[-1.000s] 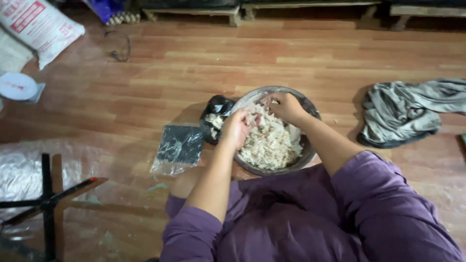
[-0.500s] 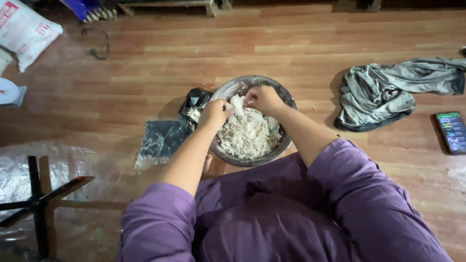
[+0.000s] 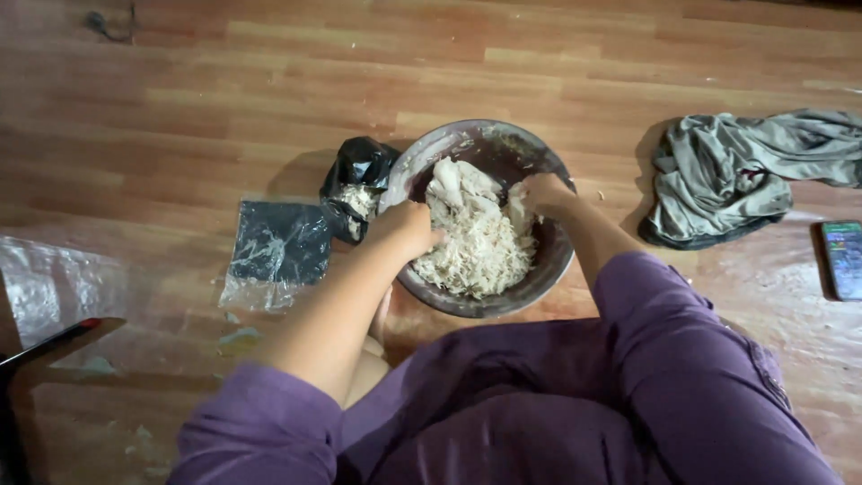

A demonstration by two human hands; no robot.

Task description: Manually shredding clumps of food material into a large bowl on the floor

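A round metal bowl (image 3: 503, 144) sits on the wooden floor in front of me, holding a heap of pale shredded meat (image 3: 476, 251) and a larger whole piece (image 3: 458, 184) at the back. My left hand (image 3: 404, 229) is closed on shreds at the bowl's left side. My right hand (image 3: 539, 193) grips meat at the right side of the heap. Both purple sleeves fill the lower part of the view.
A black plastic bag (image 3: 359, 175) with scraps stands left of the bowl, beside a flat black packet (image 3: 278, 247). Clear plastic sheeting (image 3: 45, 287) lies at far left. A grey crumpled cloth (image 3: 736, 175) and a phone (image 3: 842, 259) lie at the right.
The view has tilted down and drawn closer. Both hands have dropped from the raised piece at the back into the heap of shreds.
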